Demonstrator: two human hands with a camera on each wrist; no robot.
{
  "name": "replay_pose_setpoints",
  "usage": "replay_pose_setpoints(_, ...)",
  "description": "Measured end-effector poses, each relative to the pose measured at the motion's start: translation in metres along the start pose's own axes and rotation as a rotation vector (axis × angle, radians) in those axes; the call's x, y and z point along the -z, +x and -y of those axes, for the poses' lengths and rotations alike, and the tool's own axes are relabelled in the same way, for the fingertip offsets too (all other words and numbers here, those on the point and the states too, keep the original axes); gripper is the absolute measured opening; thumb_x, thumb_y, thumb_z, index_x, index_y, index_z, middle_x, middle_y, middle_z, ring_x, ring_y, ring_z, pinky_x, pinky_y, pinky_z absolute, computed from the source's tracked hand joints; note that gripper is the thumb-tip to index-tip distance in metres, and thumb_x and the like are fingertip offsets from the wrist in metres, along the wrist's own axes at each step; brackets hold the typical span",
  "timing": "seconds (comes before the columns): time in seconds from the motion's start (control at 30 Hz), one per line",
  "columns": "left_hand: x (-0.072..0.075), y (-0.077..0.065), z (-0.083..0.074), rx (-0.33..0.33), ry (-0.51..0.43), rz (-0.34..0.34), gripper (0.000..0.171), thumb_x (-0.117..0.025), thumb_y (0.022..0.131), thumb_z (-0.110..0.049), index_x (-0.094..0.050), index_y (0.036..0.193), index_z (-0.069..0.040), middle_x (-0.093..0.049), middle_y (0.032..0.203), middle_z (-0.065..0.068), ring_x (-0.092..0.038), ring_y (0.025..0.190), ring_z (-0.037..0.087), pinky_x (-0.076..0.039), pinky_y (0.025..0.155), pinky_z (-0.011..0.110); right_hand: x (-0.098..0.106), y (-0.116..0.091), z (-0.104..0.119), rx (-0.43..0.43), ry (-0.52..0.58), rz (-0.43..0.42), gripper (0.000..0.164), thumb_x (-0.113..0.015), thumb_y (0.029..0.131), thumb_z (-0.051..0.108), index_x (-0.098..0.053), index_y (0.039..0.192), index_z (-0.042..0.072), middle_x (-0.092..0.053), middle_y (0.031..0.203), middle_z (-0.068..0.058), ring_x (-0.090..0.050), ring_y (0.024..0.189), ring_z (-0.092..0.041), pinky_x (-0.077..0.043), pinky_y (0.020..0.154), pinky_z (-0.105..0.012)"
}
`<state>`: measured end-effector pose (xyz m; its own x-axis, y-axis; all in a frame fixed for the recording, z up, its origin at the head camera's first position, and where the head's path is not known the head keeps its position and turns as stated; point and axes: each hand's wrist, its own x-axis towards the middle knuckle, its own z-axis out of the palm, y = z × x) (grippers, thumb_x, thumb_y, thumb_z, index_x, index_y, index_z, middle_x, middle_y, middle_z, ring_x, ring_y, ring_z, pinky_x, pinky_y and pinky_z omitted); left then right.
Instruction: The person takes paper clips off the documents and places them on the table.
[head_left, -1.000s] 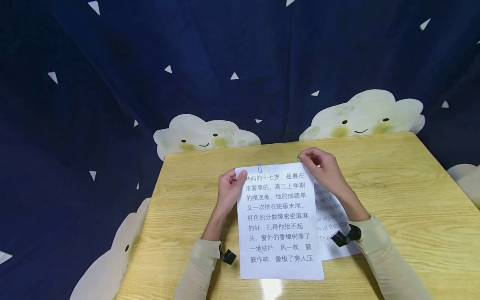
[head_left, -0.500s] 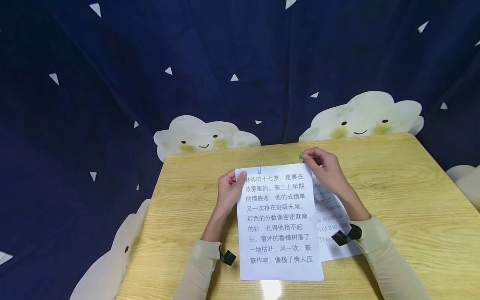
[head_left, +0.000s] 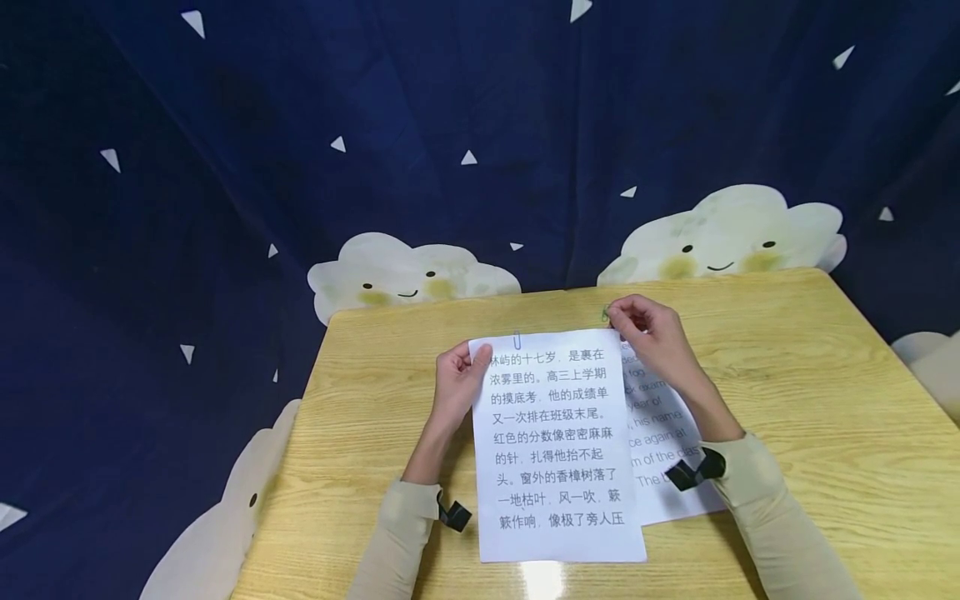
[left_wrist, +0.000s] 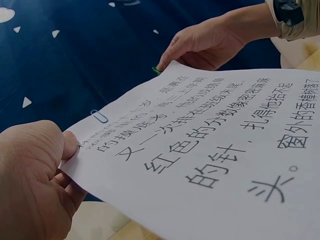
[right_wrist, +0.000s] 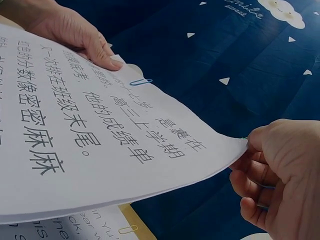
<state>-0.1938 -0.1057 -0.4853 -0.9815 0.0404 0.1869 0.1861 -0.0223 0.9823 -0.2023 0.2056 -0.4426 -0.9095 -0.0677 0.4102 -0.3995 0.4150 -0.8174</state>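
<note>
A stack of white sheets (head_left: 555, 450) printed with Chinese characters is held up over the table. My left hand (head_left: 459, 375) grips its top left corner, with the thumb on the front and the fingers behind. A blue paper clip (left_wrist: 99, 116) sits on the top edge near that hand. At the top right corner, my right hand (head_left: 651, 337) pinches a green paper clip (head_left: 605, 313) between thumb and forefinger. In the right wrist view the thumb tip is right at the paper corner (right_wrist: 240, 145), and the green clip is mostly hidden by the fingers.
Behind the stack, a sheet with English text (head_left: 667, 467) lies on the wooden table (head_left: 817, 392), partly covered. A yellowish paper clip (right_wrist: 128, 229) is on that sheet. A dark blue curtain (head_left: 420, 108) with clouds and triangles hangs beyond the table's back edge.
My right hand has shifted slightly to the right with the green paper clip, which now shows just above the stack's top right corner. The left hand keeps its grip in nearly the same place.
</note>
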Motion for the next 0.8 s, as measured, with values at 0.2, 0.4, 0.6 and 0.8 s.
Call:
replay_pose_setpoints(0.2,0.0,0.0,0.001,-0.001,0.003,-0.007,0.024,-0.065,0.105,-0.013,-0.073,0.113,0.009,-0.076,0.085,0.018,-0.066,0.057,0.012,-0.05,0.05,0.019,0.004,-0.002,0.024,0.004,-0.002,0.0,0.015,-0.06,0.104,0.001,-0.067,0.106,-0.012,-0.067,0.084,-0.025,-0.057,0.067,-0.023,-0.041,0.059,-0.015)
replay_pose_setpoints(0.4,0.001,0.001,0.001,0.004,0.013,-0.014,0.024,-0.065,0.105,-0.013,-0.073,0.112,0.008,-0.076,0.084,0.017,-0.067,0.058,0.012,-0.051,0.05,0.02,0.008,-0.002,0.029,0.019,0.03,0.009,0.016,-0.058,0.104,0.0,-0.066,0.105,-0.014,-0.066,0.083,-0.026,-0.057,0.067,-0.022,-0.041,0.057,-0.017)
replay_pose_setpoints(0.6,0.001,0.002,0.002,0.006,0.008,-0.007,0.024,-0.066,0.104,-0.014,-0.073,0.112,0.008,-0.076,0.082,0.014,-0.067,0.057,0.013,-0.051,0.05,0.02,0.008,0.002,-0.002,-0.01,0.001,-0.003,0.018,-0.058,0.106,0.005,-0.068,0.107,-0.011,-0.068,0.085,-0.024,-0.058,0.068,-0.025,-0.04,0.056,-0.018)
replay_pose_setpoints(0.8,0.002,0.002,0.003,0.007,0.001,-0.01,0.024,-0.066,0.104,-0.014,-0.073,0.112,0.009,-0.075,0.081,0.015,-0.066,0.056,0.013,-0.051,0.049,0.02,0.01,0.004,-0.017,-0.031,0.001,-0.015,0.019,-0.061,0.107,0.014,-0.07,0.107,-0.002,-0.07,0.087,-0.02,-0.058,0.068,-0.013,-0.043,0.057,-0.019)
